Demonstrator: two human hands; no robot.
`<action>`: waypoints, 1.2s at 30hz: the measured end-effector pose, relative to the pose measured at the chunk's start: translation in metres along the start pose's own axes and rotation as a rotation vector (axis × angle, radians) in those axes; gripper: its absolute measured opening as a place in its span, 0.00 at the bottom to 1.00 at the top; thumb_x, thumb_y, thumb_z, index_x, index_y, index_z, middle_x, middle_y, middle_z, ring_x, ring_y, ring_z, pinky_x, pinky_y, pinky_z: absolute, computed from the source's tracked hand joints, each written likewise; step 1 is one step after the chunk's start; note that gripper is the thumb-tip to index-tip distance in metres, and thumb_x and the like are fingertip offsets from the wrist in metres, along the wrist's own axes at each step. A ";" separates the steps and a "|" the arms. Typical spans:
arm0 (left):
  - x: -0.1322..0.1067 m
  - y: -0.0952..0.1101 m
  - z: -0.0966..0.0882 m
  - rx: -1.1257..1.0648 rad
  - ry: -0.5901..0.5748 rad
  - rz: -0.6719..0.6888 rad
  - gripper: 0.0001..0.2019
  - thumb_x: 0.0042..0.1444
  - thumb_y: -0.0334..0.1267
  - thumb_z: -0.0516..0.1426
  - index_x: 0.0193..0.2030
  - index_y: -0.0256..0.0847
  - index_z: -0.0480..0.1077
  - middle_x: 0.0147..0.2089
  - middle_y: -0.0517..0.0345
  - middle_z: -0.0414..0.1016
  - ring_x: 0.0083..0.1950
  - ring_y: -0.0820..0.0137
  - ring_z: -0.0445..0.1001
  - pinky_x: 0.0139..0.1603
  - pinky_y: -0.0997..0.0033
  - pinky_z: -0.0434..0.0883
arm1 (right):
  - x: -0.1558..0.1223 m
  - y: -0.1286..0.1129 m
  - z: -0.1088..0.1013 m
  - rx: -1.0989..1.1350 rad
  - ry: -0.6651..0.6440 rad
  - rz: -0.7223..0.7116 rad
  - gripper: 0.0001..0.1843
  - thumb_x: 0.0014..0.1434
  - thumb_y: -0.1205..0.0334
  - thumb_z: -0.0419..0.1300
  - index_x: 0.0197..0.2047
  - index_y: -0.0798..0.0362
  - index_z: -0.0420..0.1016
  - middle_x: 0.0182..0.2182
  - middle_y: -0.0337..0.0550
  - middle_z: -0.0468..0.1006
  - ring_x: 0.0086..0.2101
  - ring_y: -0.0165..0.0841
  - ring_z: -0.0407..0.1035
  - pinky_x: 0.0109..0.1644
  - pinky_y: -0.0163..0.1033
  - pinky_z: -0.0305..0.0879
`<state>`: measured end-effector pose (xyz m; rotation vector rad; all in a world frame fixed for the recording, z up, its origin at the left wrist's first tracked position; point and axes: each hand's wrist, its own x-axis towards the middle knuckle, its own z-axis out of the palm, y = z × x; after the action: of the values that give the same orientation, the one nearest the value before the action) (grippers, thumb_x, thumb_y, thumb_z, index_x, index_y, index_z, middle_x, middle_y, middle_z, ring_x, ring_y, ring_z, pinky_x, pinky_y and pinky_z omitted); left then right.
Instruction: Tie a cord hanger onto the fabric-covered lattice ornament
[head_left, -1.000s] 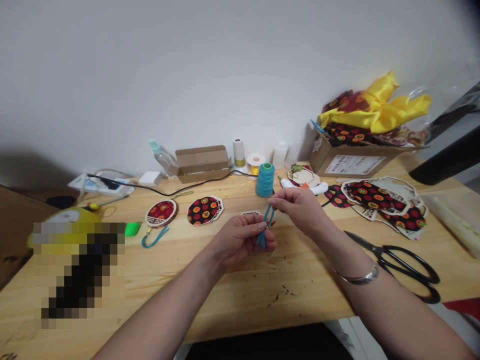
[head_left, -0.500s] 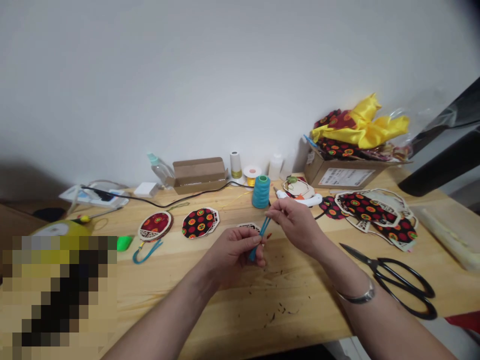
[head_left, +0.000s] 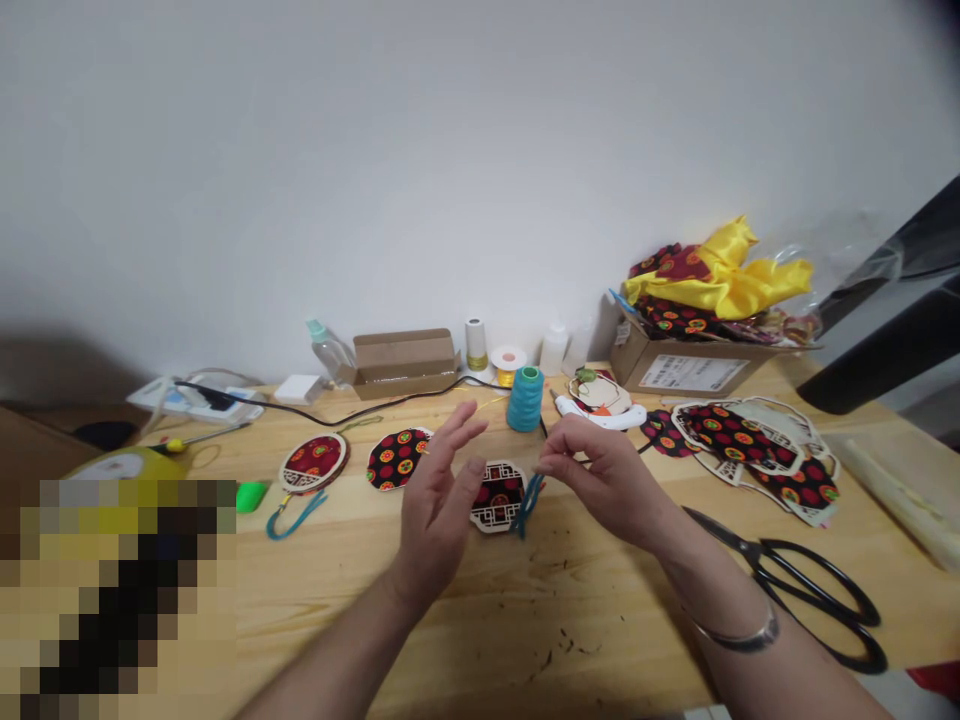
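Note:
My right hand [head_left: 596,475] pinches the upper end of a bundle of blue thread [head_left: 529,506], whose loose strands hang down from the fingertips. To its left, my left hand [head_left: 442,500] is raised with the fingers stretched out and nothing in them. Between the hands a patterned octagonal piece with a pale openwork frame [head_left: 499,498] lies on the table, the thread hanging by its right edge. Just beyond stands a cone of blue thread [head_left: 525,400]. My left hand partly covers a second patterned octagon [head_left: 391,462].
Large black scissors [head_left: 814,590] lie at the right, below stacked patterned pieces [head_left: 739,440]. A white glue gun [head_left: 604,414] lies behind my right hand. A cardboard box of fabric [head_left: 682,372] stands at the back right. A round piece with a blue tassel [head_left: 313,463] lies left.
My left hand has let go of the blue thread, opened and moved left and up. The thread now hangs from my right hand alone, and the framed octagon shows between the hands.

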<state>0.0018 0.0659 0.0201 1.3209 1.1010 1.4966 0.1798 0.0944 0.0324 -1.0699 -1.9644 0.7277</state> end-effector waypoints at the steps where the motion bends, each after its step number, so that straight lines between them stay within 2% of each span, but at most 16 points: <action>1: -0.001 0.001 0.000 -0.015 -0.007 0.012 0.12 0.54 0.34 0.56 0.45 0.45 0.73 0.62 0.56 0.62 0.65 0.64 0.53 0.63 0.65 0.50 | 0.000 0.000 0.000 0.001 -0.005 0.001 0.09 0.57 0.63 0.57 0.25 0.54 0.67 0.25 0.38 0.68 0.28 0.29 0.61 0.34 0.35 0.58; 3: -0.003 0.000 0.002 -0.094 -0.100 -0.062 0.14 0.54 0.34 0.56 0.47 0.44 0.72 0.61 0.54 0.63 0.63 0.63 0.56 0.62 0.65 0.54 | -0.001 0.000 0.001 -0.002 -0.010 0.007 0.09 0.57 0.63 0.57 0.25 0.54 0.67 0.25 0.38 0.68 0.28 0.29 0.62 0.34 0.35 0.58; 5: -0.005 -0.004 0.005 -0.182 -0.232 -0.206 0.15 0.54 0.35 0.56 0.50 0.43 0.69 0.57 0.51 0.68 0.59 0.63 0.63 0.57 0.65 0.60 | -0.001 0.000 0.002 -0.010 -0.012 0.014 0.09 0.57 0.63 0.57 0.25 0.54 0.68 0.24 0.38 0.68 0.28 0.28 0.62 0.33 0.35 0.58; 8: -0.007 -0.011 0.008 -0.238 -0.357 -0.362 0.17 0.54 0.37 0.56 0.52 0.42 0.67 0.46 0.51 0.74 0.43 0.67 0.73 0.44 0.68 0.68 | -0.001 0.000 0.004 -0.010 -0.026 0.029 0.09 0.56 0.63 0.57 0.25 0.54 0.68 0.24 0.37 0.69 0.28 0.28 0.62 0.33 0.34 0.58; 9: -0.008 -0.012 0.009 -0.232 -0.374 -0.382 0.17 0.54 0.38 0.56 0.51 0.41 0.67 0.43 0.53 0.75 0.36 0.70 0.73 0.39 0.70 0.68 | -0.001 0.001 0.004 -0.010 -0.034 0.035 0.09 0.56 0.63 0.57 0.25 0.54 0.69 0.24 0.38 0.69 0.28 0.28 0.63 0.33 0.34 0.58; 11: -0.008 -0.012 0.010 -0.204 -0.398 -0.407 0.14 0.54 0.39 0.56 0.47 0.39 0.70 0.36 0.55 0.75 0.26 0.76 0.67 0.28 0.75 0.64 | -0.001 0.001 0.004 -0.020 -0.040 0.044 0.09 0.56 0.62 0.58 0.25 0.54 0.69 0.24 0.38 0.69 0.28 0.28 0.63 0.33 0.34 0.58; 14: -0.006 -0.007 0.013 -0.152 -0.392 -0.447 0.11 0.54 0.41 0.56 0.39 0.36 0.72 0.30 0.57 0.73 0.21 0.80 0.58 0.21 0.78 0.56 | -0.001 0.002 0.004 -0.042 -0.037 0.045 0.09 0.56 0.64 0.57 0.24 0.54 0.69 0.24 0.38 0.70 0.28 0.28 0.64 0.33 0.34 0.58; 20: -0.006 -0.003 0.014 0.002 -0.350 -0.411 0.12 0.55 0.42 0.53 0.30 0.35 0.72 0.24 0.60 0.70 0.20 0.79 0.55 0.20 0.77 0.53 | 0.000 0.004 0.006 -0.047 -0.050 0.060 0.09 0.56 0.63 0.57 0.25 0.53 0.70 0.25 0.38 0.72 0.29 0.29 0.65 0.33 0.34 0.59; 27: -0.008 -0.007 0.012 0.111 -0.290 -0.315 0.12 0.56 0.43 0.53 0.29 0.39 0.73 0.24 0.61 0.72 0.19 0.77 0.56 0.22 0.76 0.55 | 0.000 0.006 0.008 -0.037 -0.046 0.113 0.10 0.56 0.61 0.57 0.25 0.53 0.71 0.24 0.38 0.73 0.28 0.29 0.66 0.32 0.34 0.59; 36: -0.011 -0.011 0.012 0.115 -0.253 -0.317 0.13 0.57 0.44 0.51 0.32 0.39 0.71 0.26 0.59 0.74 0.19 0.77 0.56 0.21 0.76 0.55 | 0.002 0.003 0.010 -0.068 -0.067 0.127 0.10 0.56 0.63 0.57 0.24 0.54 0.72 0.22 0.38 0.73 0.26 0.29 0.66 0.31 0.33 0.58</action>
<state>0.0151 0.0594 0.0077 1.3019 1.1796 1.0191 0.1719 0.0961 0.0251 -1.2344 -2.0044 0.7782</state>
